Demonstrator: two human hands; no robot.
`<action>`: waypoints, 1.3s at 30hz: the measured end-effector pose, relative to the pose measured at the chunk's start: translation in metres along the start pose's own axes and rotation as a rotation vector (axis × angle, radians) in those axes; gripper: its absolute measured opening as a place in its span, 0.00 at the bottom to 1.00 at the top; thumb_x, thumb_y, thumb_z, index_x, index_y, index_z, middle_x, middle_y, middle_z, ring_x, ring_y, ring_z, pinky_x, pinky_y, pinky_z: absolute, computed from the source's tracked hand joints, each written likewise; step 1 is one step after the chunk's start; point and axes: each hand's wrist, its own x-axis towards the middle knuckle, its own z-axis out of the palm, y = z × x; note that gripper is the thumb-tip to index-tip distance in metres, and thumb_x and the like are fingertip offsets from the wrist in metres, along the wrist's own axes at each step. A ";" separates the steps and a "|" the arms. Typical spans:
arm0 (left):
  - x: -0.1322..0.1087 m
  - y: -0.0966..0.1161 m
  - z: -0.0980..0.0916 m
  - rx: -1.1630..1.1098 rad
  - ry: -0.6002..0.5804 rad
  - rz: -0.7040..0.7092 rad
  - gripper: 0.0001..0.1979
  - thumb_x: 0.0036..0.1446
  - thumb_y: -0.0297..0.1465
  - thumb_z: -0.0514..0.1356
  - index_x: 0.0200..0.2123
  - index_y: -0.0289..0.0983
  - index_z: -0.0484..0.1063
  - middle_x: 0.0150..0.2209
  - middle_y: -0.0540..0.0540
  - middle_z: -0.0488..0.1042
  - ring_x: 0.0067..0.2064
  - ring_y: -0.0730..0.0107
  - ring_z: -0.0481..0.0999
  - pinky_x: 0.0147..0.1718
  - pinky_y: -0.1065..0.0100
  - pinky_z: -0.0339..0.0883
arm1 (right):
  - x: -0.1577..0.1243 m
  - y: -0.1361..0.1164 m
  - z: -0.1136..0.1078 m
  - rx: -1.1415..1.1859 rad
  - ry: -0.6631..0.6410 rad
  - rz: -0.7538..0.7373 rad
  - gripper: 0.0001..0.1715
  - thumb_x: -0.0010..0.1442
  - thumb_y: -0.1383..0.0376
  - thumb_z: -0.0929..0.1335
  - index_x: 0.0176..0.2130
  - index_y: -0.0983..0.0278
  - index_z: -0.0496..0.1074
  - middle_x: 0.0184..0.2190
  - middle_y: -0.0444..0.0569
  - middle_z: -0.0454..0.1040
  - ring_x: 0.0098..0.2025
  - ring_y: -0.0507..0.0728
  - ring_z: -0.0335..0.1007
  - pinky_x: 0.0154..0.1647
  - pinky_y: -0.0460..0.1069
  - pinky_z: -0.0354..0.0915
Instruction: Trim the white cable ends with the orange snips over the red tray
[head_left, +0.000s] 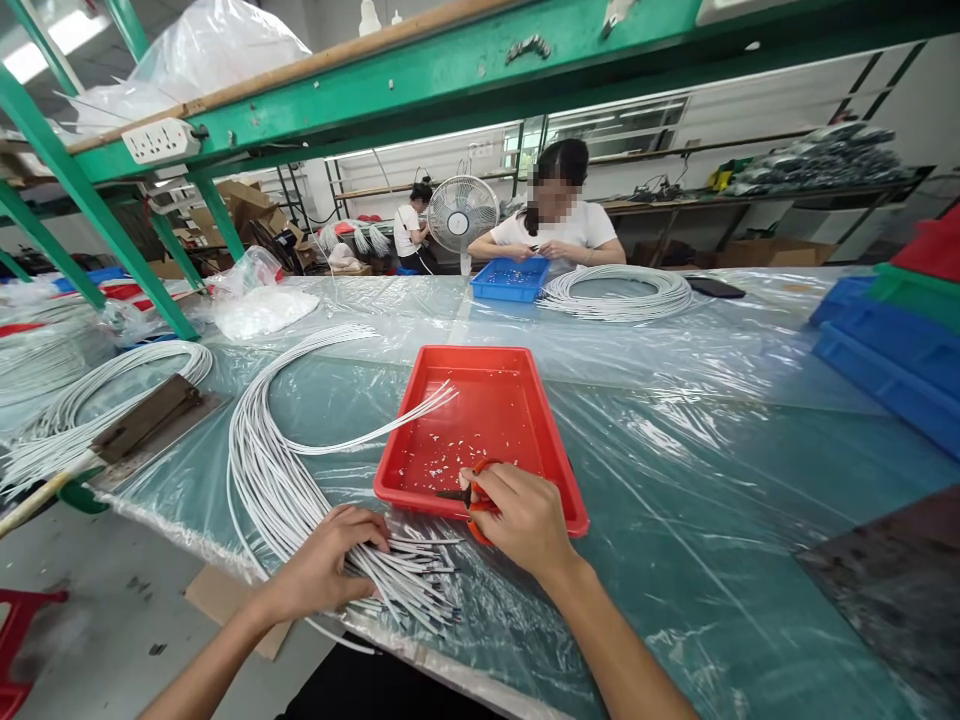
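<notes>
A thick bundle of white cables (262, 470) curves over the table, its near ends fanned out by the front edge. My left hand (337, 560) is closed around the bundle close to these ends, thumb on the near side. In my right hand (521, 515) is a pair of scissors (481, 525) with orange handles, its dark blades pointing left over the tray's near rim. The red tray (559, 465) holds small white scraps, and a few far cable ends reach over its left side. My fingers partly hide the scissor handles.
Across the table a person (559, 215) works over a blue tray (510, 280), beside a white cable coil (619, 292). More cables (161, 360) and a brown metal block (150, 420) lie left. Stacked bins (892, 340) stand right. A green shelf frame (420, 85) crosses overhead.
</notes>
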 end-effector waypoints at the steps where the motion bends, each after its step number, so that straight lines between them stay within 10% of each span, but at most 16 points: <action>1: -0.001 0.000 0.001 -0.014 0.012 -0.008 0.12 0.45 0.25 0.62 0.36 0.41 0.72 0.43 0.46 0.71 0.47 0.59 0.67 0.46 0.62 0.60 | 0.000 0.000 0.000 0.002 0.000 -0.002 0.12 0.52 0.75 0.61 0.27 0.68 0.73 0.20 0.47 0.70 0.24 0.53 0.65 0.24 0.46 0.58; 15: 0.012 -0.004 0.005 -0.223 0.430 -0.048 0.04 0.54 0.30 0.55 0.35 0.38 0.66 0.34 0.46 0.70 0.37 0.64 0.70 0.36 0.66 0.64 | -0.001 0.003 -0.003 0.085 0.004 0.027 0.10 0.54 0.76 0.63 0.27 0.67 0.71 0.20 0.46 0.68 0.23 0.51 0.61 0.25 0.46 0.54; 21: -0.003 -0.015 -0.004 -0.359 0.689 -0.064 0.06 0.55 0.35 0.55 0.35 0.39 0.63 0.32 0.47 0.67 0.35 0.65 0.70 0.32 0.68 0.64 | -0.026 -0.022 -0.007 0.291 -0.238 0.014 0.08 0.52 0.75 0.63 0.29 0.65 0.68 0.21 0.43 0.66 0.22 0.50 0.58 0.23 0.45 0.53; 39: -0.026 -0.036 -0.008 -0.796 0.754 0.141 0.11 0.51 0.41 0.59 0.30 0.40 0.71 0.21 0.50 0.67 0.23 0.70 0.66 0.26 0.68 0.61 | -0.045 -0.041 0.035 0.202 -0.647 0.268 0.14 0.44 0.79 0.63 0.27 0.62 0.68 0.22 0.40 0.69 0.24 0.52 0.60 0.25 0.46 0.49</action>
